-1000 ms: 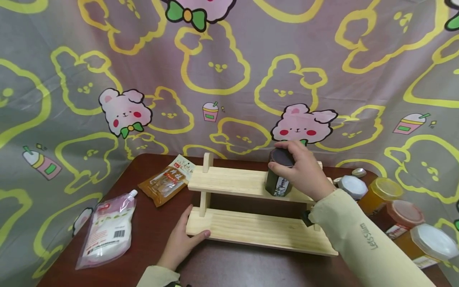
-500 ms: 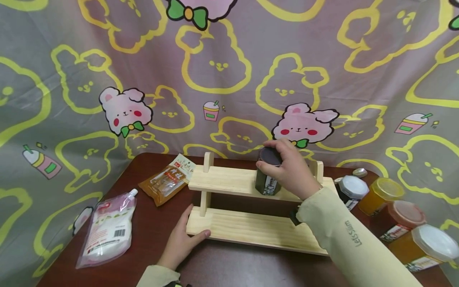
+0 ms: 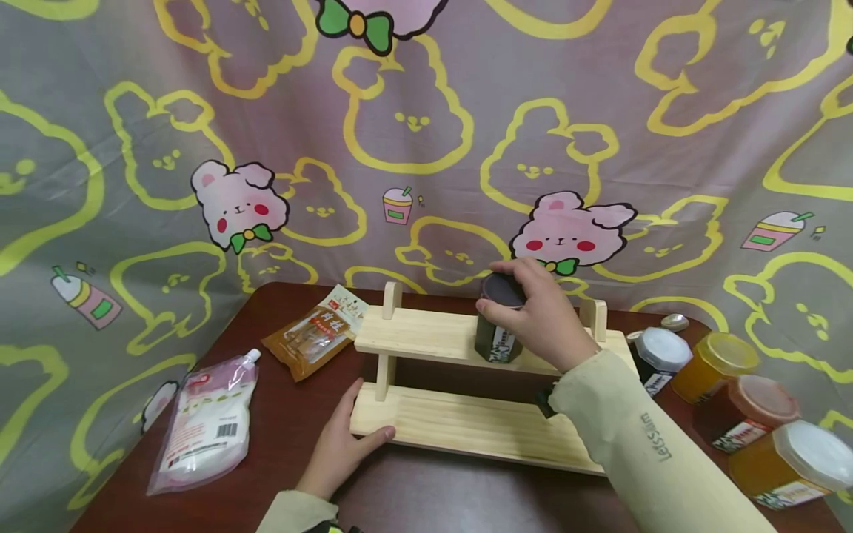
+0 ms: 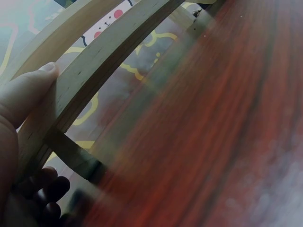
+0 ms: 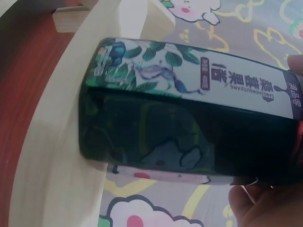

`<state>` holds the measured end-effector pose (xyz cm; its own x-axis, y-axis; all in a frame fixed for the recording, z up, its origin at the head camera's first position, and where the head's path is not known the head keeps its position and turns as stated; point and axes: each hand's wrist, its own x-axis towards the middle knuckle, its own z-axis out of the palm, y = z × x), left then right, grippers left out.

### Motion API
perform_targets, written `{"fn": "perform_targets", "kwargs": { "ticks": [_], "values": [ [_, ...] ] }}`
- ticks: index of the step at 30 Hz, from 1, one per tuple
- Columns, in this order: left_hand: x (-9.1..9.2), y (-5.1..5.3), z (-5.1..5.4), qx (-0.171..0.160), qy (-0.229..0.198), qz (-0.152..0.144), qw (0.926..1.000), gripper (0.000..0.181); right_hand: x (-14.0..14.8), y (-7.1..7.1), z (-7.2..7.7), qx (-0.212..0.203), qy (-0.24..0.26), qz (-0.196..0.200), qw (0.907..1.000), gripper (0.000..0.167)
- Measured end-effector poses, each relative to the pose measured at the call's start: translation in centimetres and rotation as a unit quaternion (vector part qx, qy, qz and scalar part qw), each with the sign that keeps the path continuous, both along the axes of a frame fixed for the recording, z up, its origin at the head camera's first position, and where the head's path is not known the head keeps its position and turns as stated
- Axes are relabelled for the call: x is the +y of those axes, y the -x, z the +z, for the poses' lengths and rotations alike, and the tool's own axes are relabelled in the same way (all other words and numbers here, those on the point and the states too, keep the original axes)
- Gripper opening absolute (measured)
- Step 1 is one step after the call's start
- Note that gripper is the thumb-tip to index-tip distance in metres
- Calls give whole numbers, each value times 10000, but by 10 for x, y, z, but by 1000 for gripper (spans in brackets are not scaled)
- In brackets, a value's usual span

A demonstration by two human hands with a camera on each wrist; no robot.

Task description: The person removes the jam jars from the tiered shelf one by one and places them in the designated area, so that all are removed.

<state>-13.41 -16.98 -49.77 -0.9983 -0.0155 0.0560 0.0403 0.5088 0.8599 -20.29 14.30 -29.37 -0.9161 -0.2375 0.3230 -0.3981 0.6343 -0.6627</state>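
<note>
On a dark red table [image 3: 426,492], a two-level wooden rack [image 3: 446,344] is standing.
The left hand [image 3: 340,448] is gripping the near left corner of the lower board [image 3: 466,429], while the right hand [image 3: 543,317] is pinching a dark jar [image 3: 494,340] by its top, between thumb and fingers, and this jar is standing upright near the middle of the upper board [image 3: 426,331].
</note>
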Motion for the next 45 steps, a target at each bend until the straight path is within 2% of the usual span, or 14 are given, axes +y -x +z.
{"fn": "perform_targets", "kwargs": {
  "ticks": [5,11,15,23,29,36,45],
  "values": [
    [1,1,1,30,74,-25,10000,106,2,-3,-1,184,-46,-34,9998,69],
    [2,1,1,20,68,-32,10000,106,7,-11,-4,96,232,-152,9996,82],
    [2,1,1,16,48,-3,10000,107,12,-15,-4,36,395,-168,9991,82],
    [1,1,1,-65,8,6,10000,108,24,-26,0,74,311,-465,9984,85],
    [0,1,0,-81,0,21,10000,109,33,-33,2,132,393,-534,9977,82],
    [-1,1,-2,68,7,-2,10000,108,45,-35,1,249,461,-614,9967,77],
    [0,0,0,49,1,28,10000,108,67,-39,-6,487,590,-902,9930,74]
  ]
}}
